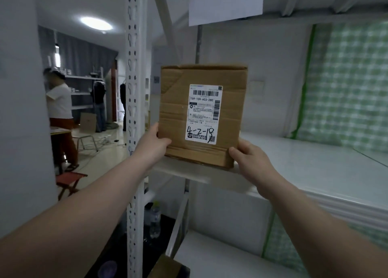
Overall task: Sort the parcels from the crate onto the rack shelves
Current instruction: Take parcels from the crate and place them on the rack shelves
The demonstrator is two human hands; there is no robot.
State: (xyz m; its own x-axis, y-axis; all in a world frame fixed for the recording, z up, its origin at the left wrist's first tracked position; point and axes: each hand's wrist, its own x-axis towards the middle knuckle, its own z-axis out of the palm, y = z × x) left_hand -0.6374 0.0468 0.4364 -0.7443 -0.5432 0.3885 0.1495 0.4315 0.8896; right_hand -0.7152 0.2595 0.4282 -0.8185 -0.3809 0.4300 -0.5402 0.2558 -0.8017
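Forearms nearest the lens, both reaching up and forward toward the rack. Head view, the only one.

Left grip [154, 143]: curled round the lower left corner of the parcel [174, 110], thumb on the front face, fingers hidden behind. Right grip [249, 162]: pinching the lower right corner likewise, thumb in front. Nothing else held.

Parcel: brown carton, upright, label [203, 114] facing the camera, "4-2-18" handwritten across its lower part. Bottom edge at the front lip of the white shelf [315, 164]; touching or just above, cannot tell. Left side just beside the perforated upright [134, 89]. Paper sign [225, 3] hanging above, marking only partly in frame, unreadable.

Risks, as judgement:
- Held by the two lowest corners only, so top-heavy. Likely to tip back toward the camera if released before standing well onto the shelf.
- Bottom edge right at the lip. Could slip off and drop toward the lower shelf [220, 256] or the bottles [155, 221] below left.
- Close to the upright. Could snag a carton corner if slid leftward.
- No way to check the handwritten code against the sign from here; misplacement possible.
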